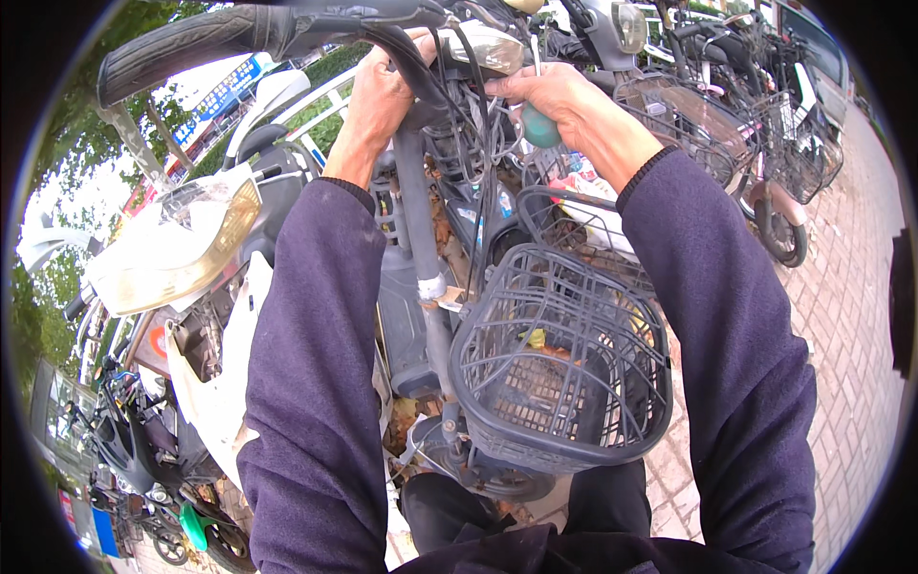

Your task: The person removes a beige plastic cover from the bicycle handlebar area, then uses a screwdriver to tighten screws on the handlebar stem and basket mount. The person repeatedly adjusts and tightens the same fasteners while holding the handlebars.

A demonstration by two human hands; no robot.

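Note:
Both my hands are raised at the front of a parked electric bike, below its black handlebar [191, 48]. My left hand [378, 100] curls in behind a bundle of black cables [411, 72]; its fingertips and whatever they grip are partly hidden. Between the hands sits the bike's clear headlight [490, 50]. My right hand [555, 96] is closed just beneath the headlight's right end. A rounded green handle [540, 126] shows under its fingers, with a thin pale shaft above in line; it looks like a screwdriver. Loose cables [483, 163] hang down between my wrists.
A black wire basket [564, 364] with a few leaves in it sits on the bike's front, close to my body. A white scooter front [182, 249] crowds the left. More parked bikes [708, 115] stand right, beside brick paving [841, 335].

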